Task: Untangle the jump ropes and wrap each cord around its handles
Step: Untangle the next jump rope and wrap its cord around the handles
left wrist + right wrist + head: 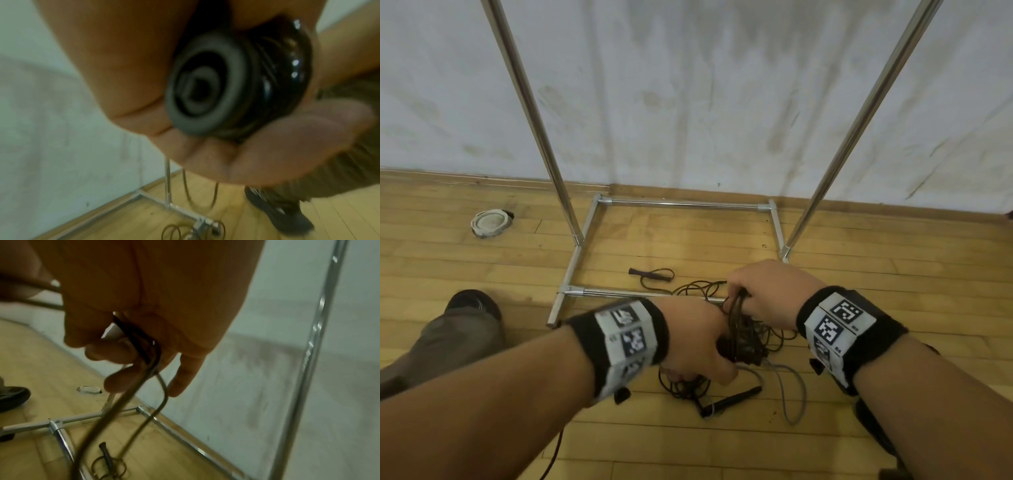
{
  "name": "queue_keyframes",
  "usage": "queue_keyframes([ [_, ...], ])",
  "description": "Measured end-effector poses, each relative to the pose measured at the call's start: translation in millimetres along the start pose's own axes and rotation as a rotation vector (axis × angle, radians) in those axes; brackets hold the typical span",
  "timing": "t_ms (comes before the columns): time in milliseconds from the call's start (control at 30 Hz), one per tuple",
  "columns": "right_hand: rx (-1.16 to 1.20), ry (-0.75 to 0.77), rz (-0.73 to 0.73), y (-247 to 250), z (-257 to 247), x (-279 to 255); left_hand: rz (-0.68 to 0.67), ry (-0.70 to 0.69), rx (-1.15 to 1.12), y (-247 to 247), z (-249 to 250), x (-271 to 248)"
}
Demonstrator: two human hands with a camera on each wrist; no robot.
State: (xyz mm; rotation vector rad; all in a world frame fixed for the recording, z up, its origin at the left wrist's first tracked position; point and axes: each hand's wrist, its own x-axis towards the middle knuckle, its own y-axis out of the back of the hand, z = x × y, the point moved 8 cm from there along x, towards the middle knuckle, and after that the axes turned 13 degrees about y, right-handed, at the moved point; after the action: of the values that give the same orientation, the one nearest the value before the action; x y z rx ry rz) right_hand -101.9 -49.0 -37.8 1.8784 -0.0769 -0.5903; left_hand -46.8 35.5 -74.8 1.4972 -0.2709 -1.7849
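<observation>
Polished metal rack (541, 137), shiny. Wood plank floor (859, 260), semi-matt. Stained, streaky wall (688, 85). Matt rubbery handle cap (207, 97); glossy blk cord (141, 344).

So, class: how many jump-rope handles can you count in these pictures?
3 plainly: one on the floor by the rack, one near the tangle, one in the left hand. Others may be hidden.

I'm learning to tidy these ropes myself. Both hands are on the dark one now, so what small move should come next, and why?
Probably one more turn: the right hand pinches the dark cord and could carry it around the handle that the left hand grips. Cord already circles the handle, yet loose loops lie on the floor.
</observation>
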Motion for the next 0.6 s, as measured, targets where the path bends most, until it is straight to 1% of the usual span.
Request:
queue_keyframes([
  [67, -0.143, 0.021, 0.016, 8.2, -13.1, 3.9, 0.096, 0.06, 0.147, -4.8, 2.4, 11.9],
  [100, -0.197, 0.035, 0.04, 13.0, -21.1, 4.9, 0.14, 0.098, 0.146, -0.6, -2.7, 18.0],
  [133, -0.231, 0.049, 0.075, 18.0, -29.1, 4.7, 0.178, 0.153, 0.08, 7.5, -12.7, 25.1],
  [200, -0.232, 0.067, 0.14, 24.9, -41.7, 1.9, 0.257, 0.259, -0.209, 29.1, -42.3, 37.1],
  [233, -0.204, 0.074, 0.17, 26.9, -46.0, -0.1, 0.309, 0.278, -0.374, 41.0, -57.7, 40.2],
  [267, -0.158, 0.081, 0.196, 27.8, -48.4, -1.9, 0.366, 0.26, -0.529, 53.7, -71.3, 40.7],
  [300, -0.096, 0.086, 0.222, 28.7, -49.1, -3.5, 0.412, 0.213, -0.675, 66.0, -82.5, 39.5],
  [333, -0.02, 0.09, 0.245, 29.5, -48.1, -4.5, 0.428, 0.149, -0.818, 75.6, -90.6, 37.1],
  [367, 0.064, 0.095, 0.26, 29.4, -46.2, -5.5, 0.404, 0.08, -0.96, 81.8, -95.8, 34.6],
  [433, 0.2, 0.113, 0.258, 27.8, -41.6, -6.4, 0.299, -0.061, -1.175, 88.1, -96.4, 28.4],
  [533, 0.297, 0.125, 0.196, 21.1, -33.9, -6.6, 0.151, -0.236, -1.302, 94.6, -86.7, 16.6],
  [600, 0.327, 0.109, 0.164, 16.6, -26.2, -6.1, 0.059, -0.326, -1.32, 96.2, -76.0, 7.0],
])
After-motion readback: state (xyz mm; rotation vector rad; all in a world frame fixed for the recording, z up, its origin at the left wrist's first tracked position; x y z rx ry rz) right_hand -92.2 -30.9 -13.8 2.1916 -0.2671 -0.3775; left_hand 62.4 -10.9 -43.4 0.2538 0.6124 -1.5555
